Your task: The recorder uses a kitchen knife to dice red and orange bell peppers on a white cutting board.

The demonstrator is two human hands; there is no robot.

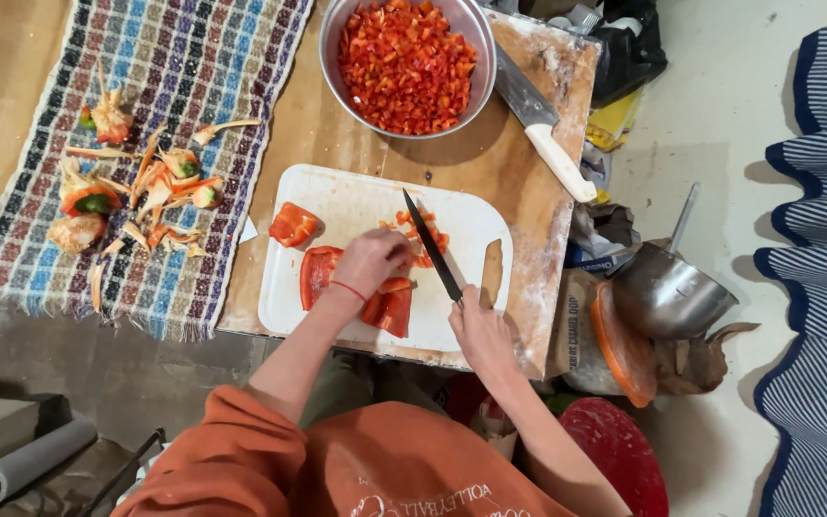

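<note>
On a white cutting board [356, 206] my left hand [372, 260] presses down on red pepper strips [417, 241], fingers curled over them. My right hand [481, 333] grips the handle of a black-bladed knife [431, 244] whose blade lies across the strips beside my left fingers. Larger red pepper pieces [295, 226] lie on the board to the left and under my left wrist. A steel bowl [408, 65] full of diced red pepper stands behind the board.
The board rests on a low wooden table [528, 191]. A white-handled cleaver [546, 124] lies at its back right. Pepper cores and scraps [131, 187] sit on a checked cloth at left. A steel pot [667, 292] and a red lid [619, 450] stand on the floor at right.
</note>
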